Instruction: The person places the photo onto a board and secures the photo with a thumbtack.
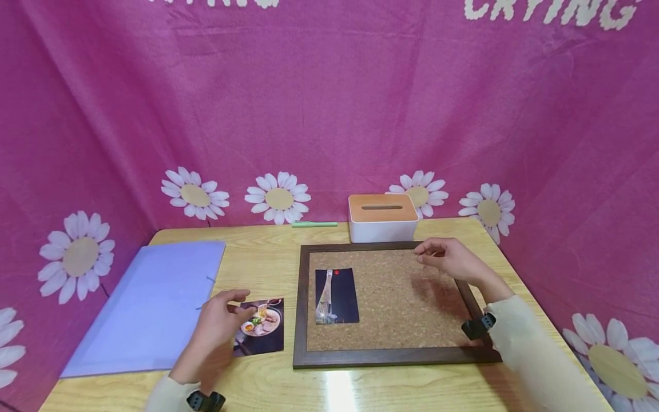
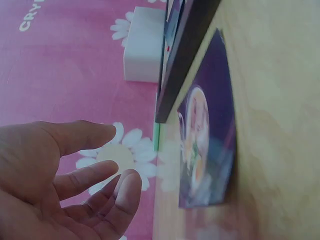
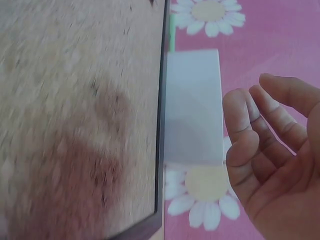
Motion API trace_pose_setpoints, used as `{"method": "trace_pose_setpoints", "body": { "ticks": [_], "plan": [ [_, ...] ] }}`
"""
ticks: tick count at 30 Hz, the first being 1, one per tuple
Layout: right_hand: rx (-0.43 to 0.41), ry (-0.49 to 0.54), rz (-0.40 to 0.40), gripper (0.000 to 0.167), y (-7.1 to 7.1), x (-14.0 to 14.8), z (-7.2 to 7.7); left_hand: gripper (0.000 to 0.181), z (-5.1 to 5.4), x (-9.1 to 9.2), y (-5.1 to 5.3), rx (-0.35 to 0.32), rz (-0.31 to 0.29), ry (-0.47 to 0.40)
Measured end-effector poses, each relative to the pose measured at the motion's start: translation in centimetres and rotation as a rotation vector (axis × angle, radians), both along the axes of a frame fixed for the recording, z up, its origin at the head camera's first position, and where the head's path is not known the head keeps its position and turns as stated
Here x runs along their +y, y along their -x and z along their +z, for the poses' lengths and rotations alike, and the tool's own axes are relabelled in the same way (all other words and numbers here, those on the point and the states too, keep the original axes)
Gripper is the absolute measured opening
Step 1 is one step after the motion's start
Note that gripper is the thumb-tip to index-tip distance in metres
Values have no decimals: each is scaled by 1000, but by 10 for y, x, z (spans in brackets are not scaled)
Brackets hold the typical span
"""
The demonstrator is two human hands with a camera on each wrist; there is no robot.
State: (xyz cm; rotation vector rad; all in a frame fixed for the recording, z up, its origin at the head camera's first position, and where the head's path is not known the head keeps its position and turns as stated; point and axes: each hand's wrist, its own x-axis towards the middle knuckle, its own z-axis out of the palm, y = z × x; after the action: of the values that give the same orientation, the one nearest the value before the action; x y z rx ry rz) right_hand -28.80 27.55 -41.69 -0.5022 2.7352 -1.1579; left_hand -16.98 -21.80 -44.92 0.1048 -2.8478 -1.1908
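Note:
A cork board (image 1: 396, 297) with a dark brown frame lies on the table. On its left part is a photo of a lit tower (image 1: 340, 303), with a red pin (image 1: 337, 272) at its top edge. Left of the frame, a photo of a ramen bowl (image 1: 262, 326) lies on the tabletop. My left hand (image 1: 218, 317) hovers by that photo's left edge; the left wrist view shows its loosely bent fingers holding nothing. Over the board's upper right my right hand (image 1: 450, 260) hangs in the air, fingers loosely curled, and nothing shows between them in the right wrist view (image 3: 280, 150).
A pale blue folder (image 1: 149, 303) covers the table's left side. Behind the board stands a white tissue box (image 1: 383, 230) with a wooden lid. A green pen-like stick (image 1: 314, 224) lies along the back edge. Pink cloth (image 1: 329, 114) with daisies encloses the table.

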Motion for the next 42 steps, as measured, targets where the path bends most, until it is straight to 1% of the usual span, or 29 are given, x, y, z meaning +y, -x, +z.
{"method": "trace_pose_setpoints", "body": {
  "ticks": [5,11,16,19,22,28,31,34,38,42],
  "plan": [
    [-16,9,-21,24,-5,20,-2,48,-7,-10,-6,3,17,16],
    [-58,32,-73,30,-11,44,-7,53,-14,-17,-10,-11,14,49],
    [-81,49,-120,38,-17,63,-9,54,-21,-19,-10,-20,2,102],
    [-74,54,-139,40,-20,73,-11,57,-25,-19,-9,-38,2,129],
    [-68,56,-146,42,-21,83,-14,62,-27,-18,-8,-49,4,137],
    [-111,55,-171,43,-21,103,-23,63,-29,-16,-9,-25,3,164],
    [-128,36,-186,43,-18,111,-30,60,-29,-15,-10,-11,0,182],
    [-150,10,-192,42,-19,117,-35,56,-30,-15,-10,-2,0,189],
    [-178,-28,-182,37,-22,124,-41,52,-29,-17,-10,11,-9,169],
    [-219,-40,-149,29,-26,134,-47,45,-28,-19,-9,9,-13,145]
  ]
}}
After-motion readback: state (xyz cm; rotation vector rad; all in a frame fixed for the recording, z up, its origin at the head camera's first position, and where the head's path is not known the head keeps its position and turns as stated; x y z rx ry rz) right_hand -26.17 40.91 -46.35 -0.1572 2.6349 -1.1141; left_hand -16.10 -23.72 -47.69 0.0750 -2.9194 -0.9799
